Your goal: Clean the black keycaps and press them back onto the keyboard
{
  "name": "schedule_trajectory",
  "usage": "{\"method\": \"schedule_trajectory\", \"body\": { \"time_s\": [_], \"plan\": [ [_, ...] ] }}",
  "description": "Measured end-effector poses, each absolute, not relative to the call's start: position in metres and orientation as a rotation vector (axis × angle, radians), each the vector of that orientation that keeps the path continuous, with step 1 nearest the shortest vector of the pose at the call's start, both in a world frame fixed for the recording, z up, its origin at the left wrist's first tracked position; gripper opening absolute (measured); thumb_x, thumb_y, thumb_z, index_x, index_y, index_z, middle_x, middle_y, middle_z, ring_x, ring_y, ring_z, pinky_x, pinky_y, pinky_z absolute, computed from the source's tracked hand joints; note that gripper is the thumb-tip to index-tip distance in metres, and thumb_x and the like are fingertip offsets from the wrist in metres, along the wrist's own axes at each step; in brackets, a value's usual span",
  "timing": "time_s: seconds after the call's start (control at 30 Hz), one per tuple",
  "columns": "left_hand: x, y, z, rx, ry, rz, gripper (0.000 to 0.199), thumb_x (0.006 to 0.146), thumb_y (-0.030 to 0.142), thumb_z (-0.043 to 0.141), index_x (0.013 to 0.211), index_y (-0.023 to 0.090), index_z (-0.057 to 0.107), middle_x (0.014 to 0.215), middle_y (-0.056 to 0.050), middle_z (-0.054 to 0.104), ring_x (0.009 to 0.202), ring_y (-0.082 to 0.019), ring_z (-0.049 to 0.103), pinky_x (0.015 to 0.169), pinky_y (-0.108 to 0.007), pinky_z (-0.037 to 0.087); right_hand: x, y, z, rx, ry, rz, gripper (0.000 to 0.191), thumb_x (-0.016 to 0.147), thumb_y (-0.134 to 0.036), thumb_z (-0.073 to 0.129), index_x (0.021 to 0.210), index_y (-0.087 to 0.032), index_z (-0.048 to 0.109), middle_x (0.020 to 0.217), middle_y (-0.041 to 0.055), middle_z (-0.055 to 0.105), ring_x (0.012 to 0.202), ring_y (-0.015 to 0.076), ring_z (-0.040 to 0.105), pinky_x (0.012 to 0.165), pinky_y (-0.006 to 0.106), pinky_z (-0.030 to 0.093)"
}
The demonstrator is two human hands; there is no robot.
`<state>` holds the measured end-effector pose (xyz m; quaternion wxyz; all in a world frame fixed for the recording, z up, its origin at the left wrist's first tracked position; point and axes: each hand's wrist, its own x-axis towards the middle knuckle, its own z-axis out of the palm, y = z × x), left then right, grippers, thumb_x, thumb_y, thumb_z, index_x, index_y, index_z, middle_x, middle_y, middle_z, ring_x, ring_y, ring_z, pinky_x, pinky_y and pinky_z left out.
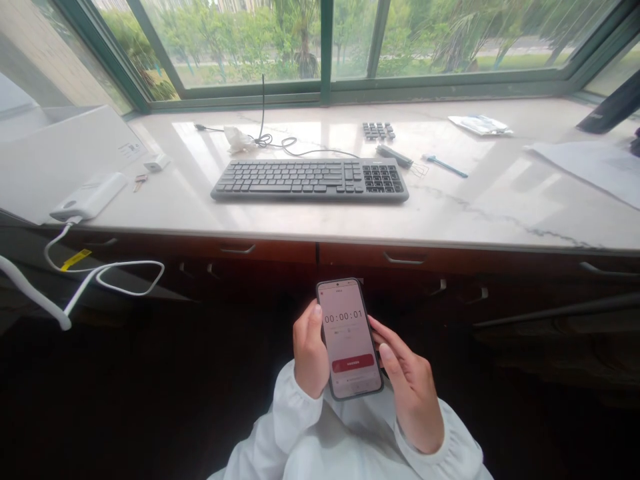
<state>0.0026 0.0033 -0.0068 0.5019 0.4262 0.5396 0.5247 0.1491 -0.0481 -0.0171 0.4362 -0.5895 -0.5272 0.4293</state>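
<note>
Two hands (pixel 410 380), one held smartphone (pixel 349 340), one keyboard (pixel 310 180)

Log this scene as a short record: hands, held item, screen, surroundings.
left hand: grips smartphone's left side
right hand: grips smartphone's right side
held item: smartphone
screen: timer reading 00:00:01, red button below
surface: marble counter
on counter: black keyboard, small keypad, white power bank, keys
background: window overlooking trees
</note>
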Motion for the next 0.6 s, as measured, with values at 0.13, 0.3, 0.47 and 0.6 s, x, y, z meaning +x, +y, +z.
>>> {"method": "schedule_trajectory", "body": {
  "time_s": [0.13,0.3,0.47,0.6],
  "plan": [
    [0.006,0.003,-0.008,1.035,1.337,1.251,0.043,0.097,0.045,0.034,0.103,0.016,0.066,0.096,-0.008,0.068,0.085,-0.019,0.061,0.071,-0.027,0.046,0.147,-0.054,-0.017,-1.562,-1.4,0.904,0.044,0.093,-0.041,0.045,0.134,-0.028,0.054,0.126,0.0045,0.064,0.111,0.0249,0.063,0.084,0.032,0.058],
    [0.01,0.001,-0.013,0.992,1.422,1.214,0.044,0.096,0.048,0.035,0.11,0.018,0.065,0.107,-0.009,0.067,0.097,-0.023,0.06,0.08,-0.031,0.048,0.146,-0.052,-0.015,-1.571,-1.382,0.935,0.047,0.092,-0.047,0.046,0.134,-0.029,0.053,0.123,0.0063,0.066,0.109,0.0284,0.064,0.078,0.034,0.06],
    [0.008,-0.003,-0.019,1.014,1.504,1.2,0.046,0.092,0.05,0.043,0.117,0.018,0.063,0.11,-0.013,0.067,0.107,-0.028,0.059,0.08,-0.035,0.05,0.146,-0.051,-0.029,-1.465,-1.266,1.062,0.062,0.086,-0.059,0.05,0.138,-0.024,0.047,0.132,0.0114,0.059,0.118,0.0322,0.059,0.092,0.042,0.054],
    [0.013,-0.001,-0.019,1.2,1.448,1.071,0.047,0.087,0.055,0.049,0.119,0.024,0.065,0.109,-0.01,0.069,0.097,-0.027,0.064,0.072,-0.032,0.053,0.15,-0.051,-0.054,-1.513,-1.345,0.896,0.102,0.06,-0.06,0.076,0.146,-0.023,0.036,0.144,0.0149,0.047,0.128,0.0408,0.046,0.101,0.05,0.047]
  ]
}}
